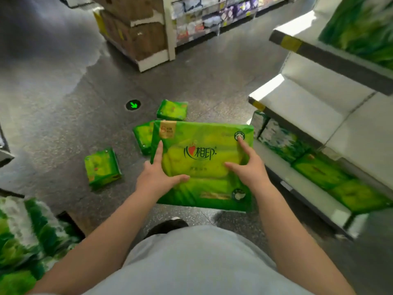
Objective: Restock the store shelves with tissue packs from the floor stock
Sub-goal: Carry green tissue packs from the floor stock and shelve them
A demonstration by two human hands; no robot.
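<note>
I hold a large green tissue pack [204, 165] in front of me above the floor, its printed face toward me. My left hand [157, 177] grips its left edge, thumb across the front and index finger straight up along the side. My right hand [247, 167] grips the right side, index finger stretched toward the top corner. Three smaller green packs lie on the grey floor: one far [172, 110], one partly hidden behind the held pack [143, 137], one to the left [103, 167].
White store shelves [297, 107] stand at the right; the lowest shelf holds green packs [319, 170], and more sit on an upper shelf [361, 28]. A pile of green packs [21, 241] is at bottom left. Cardboard boxes [136, 33] stand ahead beside another aisle.
</note>
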